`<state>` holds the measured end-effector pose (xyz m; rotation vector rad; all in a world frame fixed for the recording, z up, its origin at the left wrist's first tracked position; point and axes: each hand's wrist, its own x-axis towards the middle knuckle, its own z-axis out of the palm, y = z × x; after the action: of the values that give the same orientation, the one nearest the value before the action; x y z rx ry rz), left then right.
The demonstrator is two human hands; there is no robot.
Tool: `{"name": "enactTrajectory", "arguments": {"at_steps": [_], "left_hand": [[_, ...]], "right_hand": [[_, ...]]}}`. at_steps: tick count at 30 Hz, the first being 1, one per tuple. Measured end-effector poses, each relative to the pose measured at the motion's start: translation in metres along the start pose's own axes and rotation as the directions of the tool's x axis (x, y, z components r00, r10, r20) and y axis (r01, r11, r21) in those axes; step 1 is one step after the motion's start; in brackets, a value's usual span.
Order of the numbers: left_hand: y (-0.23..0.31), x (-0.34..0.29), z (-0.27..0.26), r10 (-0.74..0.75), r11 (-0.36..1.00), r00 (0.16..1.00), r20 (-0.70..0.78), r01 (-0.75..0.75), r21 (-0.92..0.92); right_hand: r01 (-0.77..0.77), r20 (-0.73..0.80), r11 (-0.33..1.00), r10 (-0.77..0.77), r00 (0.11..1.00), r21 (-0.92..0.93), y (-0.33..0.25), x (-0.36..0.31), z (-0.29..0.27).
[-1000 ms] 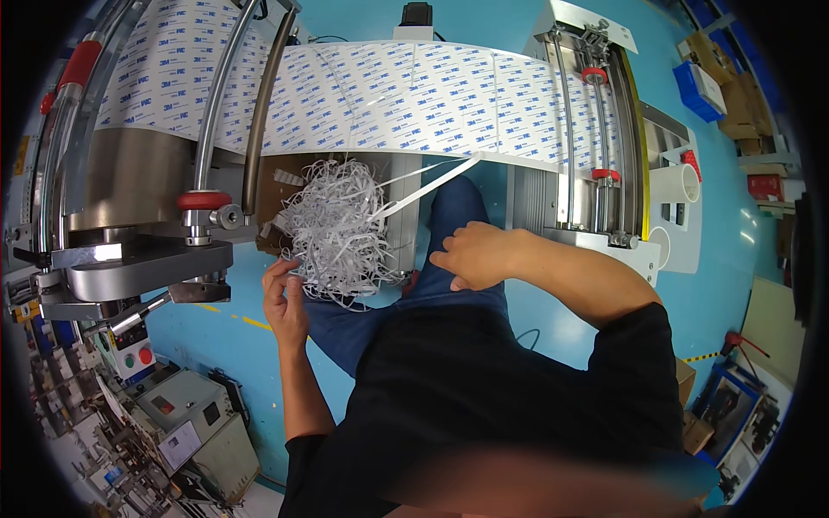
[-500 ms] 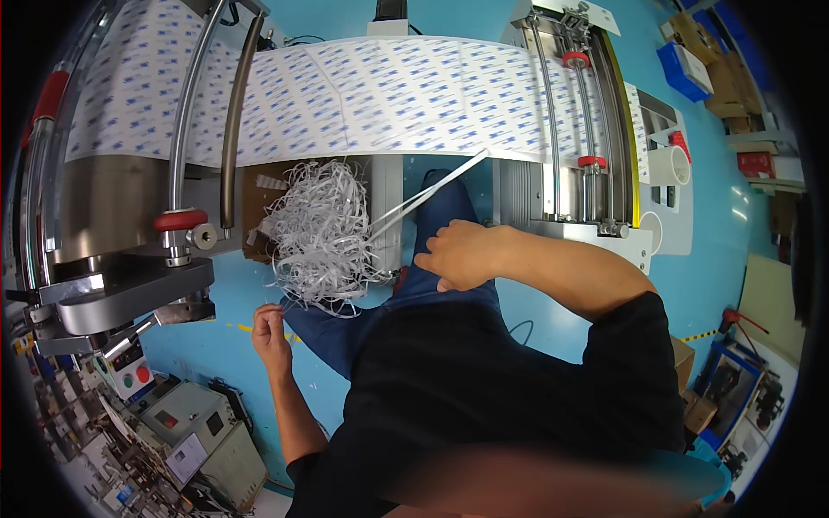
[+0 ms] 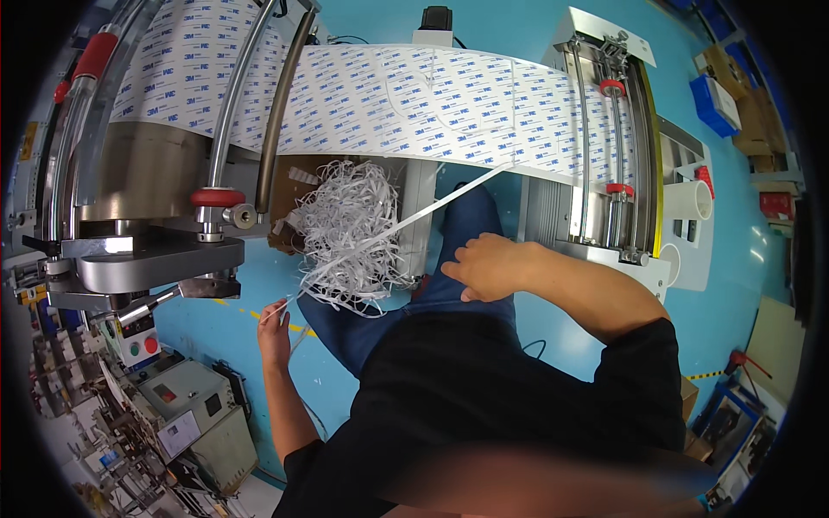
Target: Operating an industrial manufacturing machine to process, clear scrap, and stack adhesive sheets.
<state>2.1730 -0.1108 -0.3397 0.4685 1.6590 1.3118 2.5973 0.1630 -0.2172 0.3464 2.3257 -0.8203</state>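
A wide white web of printed liner (image 3: 449,95) with blue marks stretches between two machine sections. From its near edge a narrow white strip (image 3: 432,207) runs slantwise to the left, over a heap of tangled strips (image 3: 350,242). My left hand (image 3: 275,335) is closed, fingertips pinching the strip's lower end beside the heap. Over my right thigh hangs my right hand (image 3: 485,268), palm down, fingers loosely bent and apart. I see nothing in it. A brown cardboard box (image 3: 283,211) sits partly hidden behind the heap.
Metal rollers with a red collar (image 3: 218,198) stand at the left, above a grey bracket (image 3: 164,266). At the right, a roller frame (image 3: 615,216) carries red rings. White cups (image 3: 688,200) stand beyond it. A control cabinet (image 3: 203,414) is at the lower left.
The strip, slack and short of my left hand before, now reaches it and lies straighter across the heap. My view has shifted, moving the scene slightly rightward. My right hand keeps its pose.
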Motion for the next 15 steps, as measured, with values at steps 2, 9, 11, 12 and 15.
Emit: {"name": "enactTrajectory", "arguments": {"at_steps": [2, 9, 11, 12, 15], "left_hand": [[0.007, -0.005, -0.008, -0.07, 0.994, 0.997, 0.024, 0.072, -0.082], [0.023, -0.035, -0.08, -0.342, 0.918, 0.931, -0.127, 0.302, -0.258], [0.024, -0.036, -0.066, -0.336, 0.91, 0.894, -0.298, 0.226, -0.348], [0.025, -0.036, -0.052, 0.011, 0.985, 0.874, -0.485, 0.076, 0.158], [0.084, -0.054, 0.109, 0.555, 0.528, 0.831, -0.02, -0.334, 0.781]], "right_hand": [[-0.008, 0.007, 1.0, 0.008, 1.0, 0.008, 0.002, 0.0, -0.001], [-0.026, -0.202, 0.988, 0.057, 0.978, 0.152, 0.013, -0.013, -0.013], [-0.056, -0.208, 0.978, 0.099, 0.973, 0.2, 0.008, -0.021, -0.01], [-0.084, -0.365, 0.943, 0.205, 0.908, 0.321, -0.004, -0.031, -0.006], [0.038, -0.565, 0.833, 0.339, 0.752, 0.551, -0.022, -0.028, 0.018]]}}
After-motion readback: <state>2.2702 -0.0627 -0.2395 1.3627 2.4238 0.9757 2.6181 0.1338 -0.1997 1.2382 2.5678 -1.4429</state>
